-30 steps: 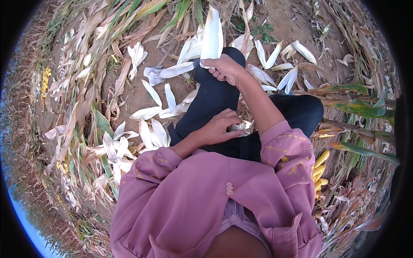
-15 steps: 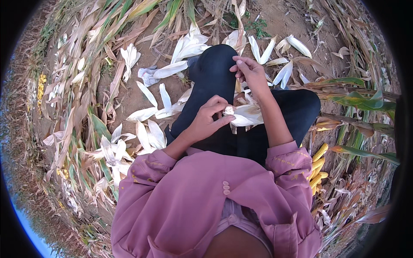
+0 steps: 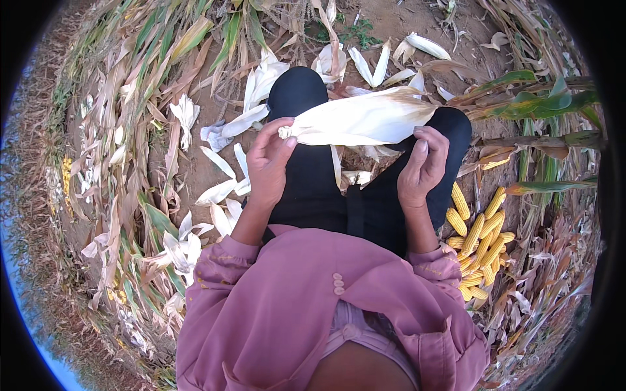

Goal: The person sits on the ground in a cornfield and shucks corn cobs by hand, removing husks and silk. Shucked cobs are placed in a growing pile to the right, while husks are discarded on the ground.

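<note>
A long, pale corn husk (image 3: 365, 118) stretches across above my knees, its stubby stalk end pointing left. My left hand (image 3: 268, 159) pinches that stalk end between thumb and fingers. Whether an ear lies inside the husk, I cannot tell. Below the husk's right-hand tip, my right hand (image 3: 422, 166) is raised with fingers loosely bent and thumb apart; nothing shows in it. Right of my leg, several bare yellow corn cobs (image 3: 486, 244) lie in a pile on the ground.
Loose white husks (image 3: 261, 78) are scattered on the soil beyond my knees, with more husks (image 3: 179, 251) at my left. Dry stalks and leaves (image 3: 124, 156) cover the left side. Green-brown corn stalks (image 3: 554, 140) reach in from the right. A greyish cloth-like thing (image 3: 214, 135) lies left of my knee.
My left hand has moved left and forward, and the husk now extends across to the right. My right hand has come back and right. More of the cob pile shows.
</note>
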